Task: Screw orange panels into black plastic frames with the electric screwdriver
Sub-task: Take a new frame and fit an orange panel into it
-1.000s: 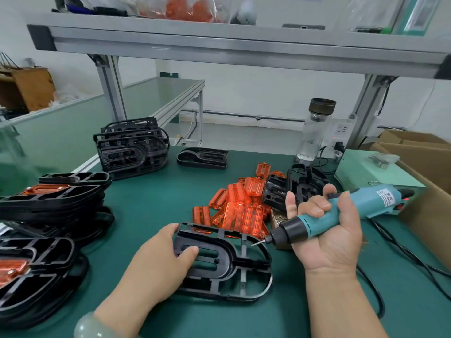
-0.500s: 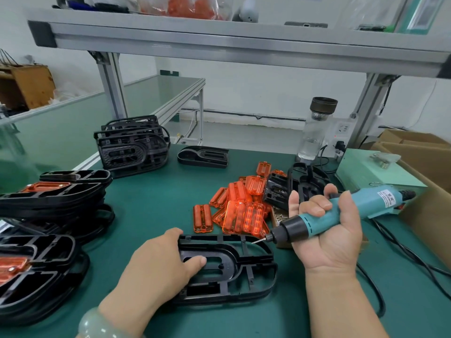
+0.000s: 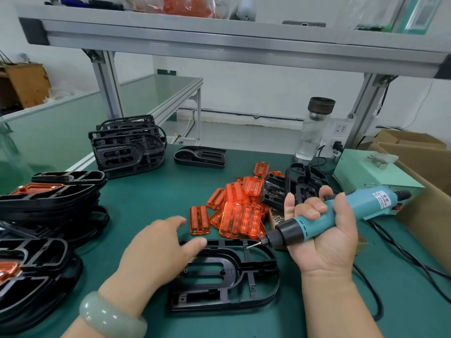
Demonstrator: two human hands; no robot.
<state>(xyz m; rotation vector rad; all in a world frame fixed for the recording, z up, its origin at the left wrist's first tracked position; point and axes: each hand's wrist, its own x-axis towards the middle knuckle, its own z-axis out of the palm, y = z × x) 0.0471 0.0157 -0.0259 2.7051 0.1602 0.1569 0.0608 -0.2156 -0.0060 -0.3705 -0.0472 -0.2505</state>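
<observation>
Black frame (image 3: 227, 276) lay flat on the green tabletop (image 3: 146, 203), near centre, with the pile of orange panels (image 3: 240, 212) just beyond it. Left hand (image 3: 156, 250) was spread loose-fingered over the frame's left end; its fingertips were blurred, so it was perhaps touching. Right hand (image 3: 325, 242) was wrapped around the teal electric screwdriver (image 3: 341, 211), bit pointing left above the frame's far edge.
</observation>
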